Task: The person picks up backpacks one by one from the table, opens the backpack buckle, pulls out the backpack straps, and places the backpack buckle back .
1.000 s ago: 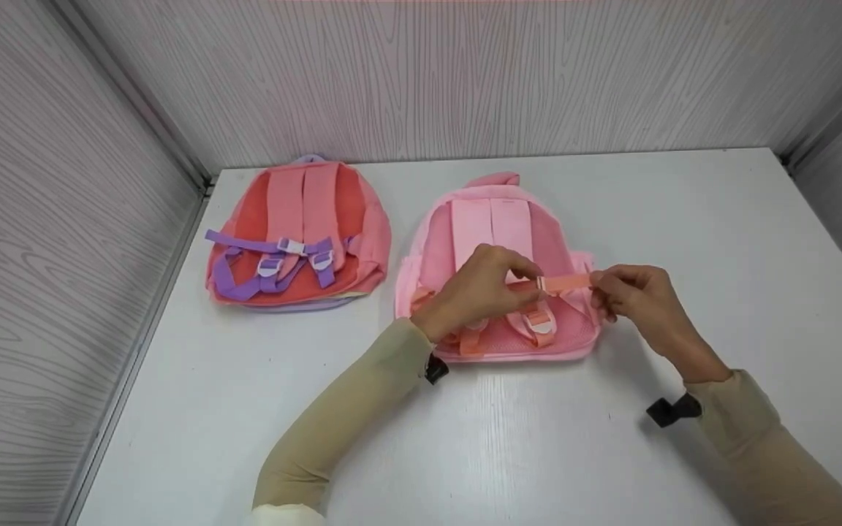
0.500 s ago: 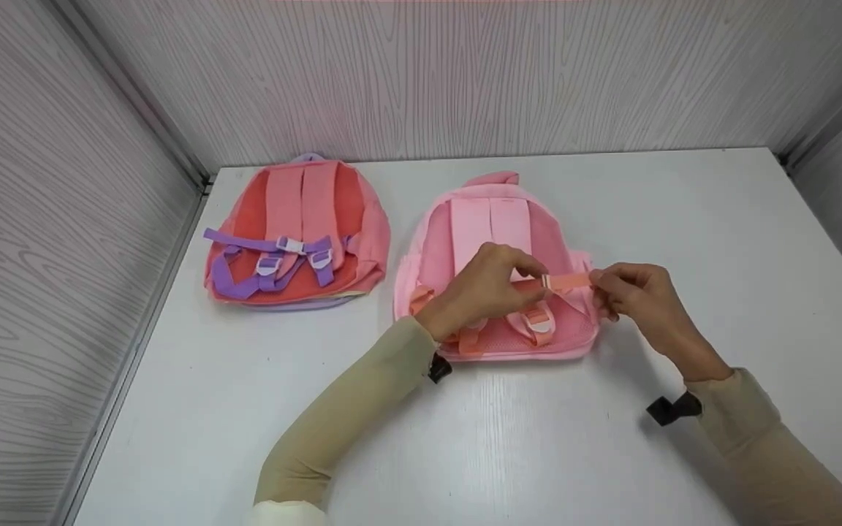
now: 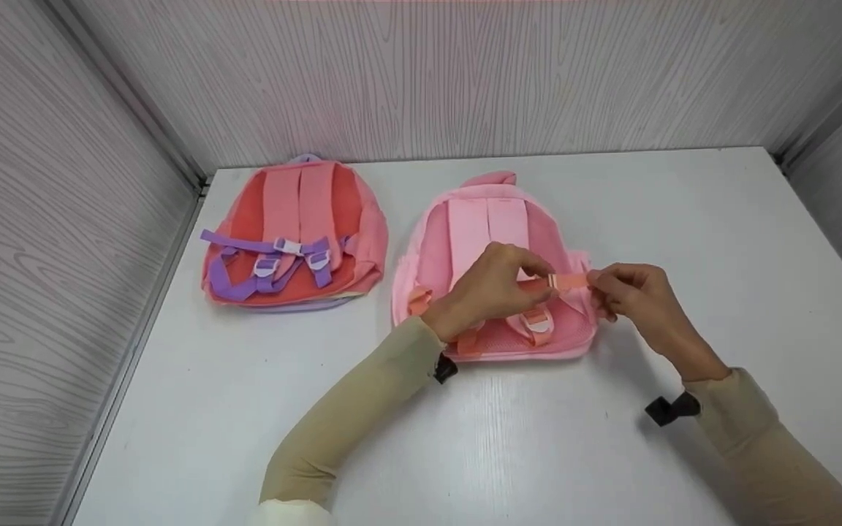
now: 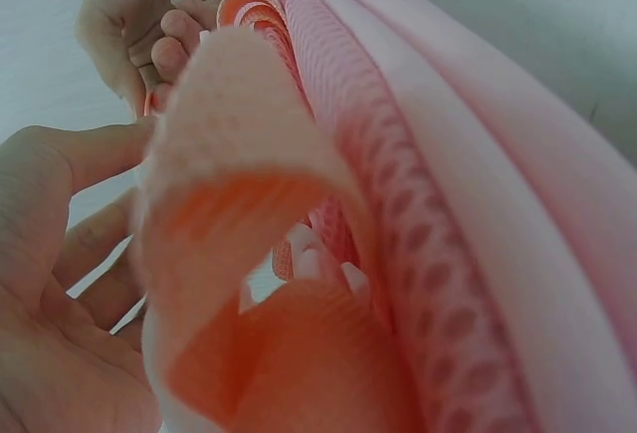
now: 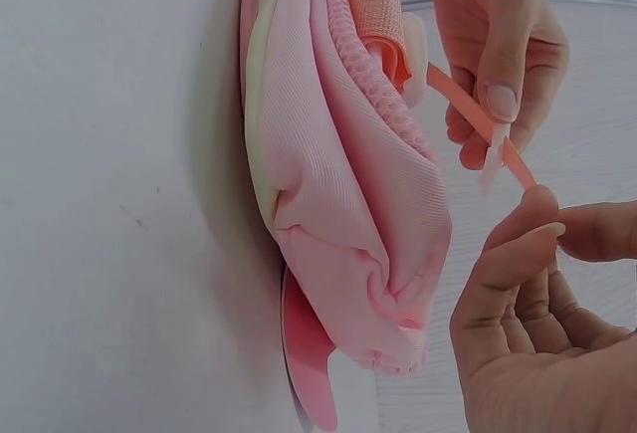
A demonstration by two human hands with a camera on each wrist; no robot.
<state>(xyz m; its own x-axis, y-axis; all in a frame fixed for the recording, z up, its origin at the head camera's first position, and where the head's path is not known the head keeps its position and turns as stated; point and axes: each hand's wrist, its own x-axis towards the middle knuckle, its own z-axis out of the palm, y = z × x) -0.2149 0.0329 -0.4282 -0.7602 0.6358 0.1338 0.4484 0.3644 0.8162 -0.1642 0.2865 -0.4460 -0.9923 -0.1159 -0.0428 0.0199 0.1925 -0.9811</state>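
And here's the left hand point(image 3: 494, 283), reaching across the lower middle of the pink backpack point(image 3: 501, 219), thumb and fingers pinching the orange strap point(image 3: 573, 281) right at its white buckle point(image 5: 495, 159)! Over at the bag's right edge, the right hand point(image 3: 634, 296) has the strap's end nipped between thumb and fingertips, so just a short stretch of webbing runs between the two hands, raised off the bag as the right wrist view shows. The backpack lies strap side up, near the middle of a white counter point(image 3: 501, 453), directly under and behind the hands. Just to its left, well apart from both hands, sits a red backpack point(image 3: 354, 208), its purple straps point(image 3: 238, 242) crossing the lower part. Pale wood-grain panels, a back wall point(image 3: 421, 80) and a left wall point(image 3: 33, 292), box in the counter, with another panel at the right.
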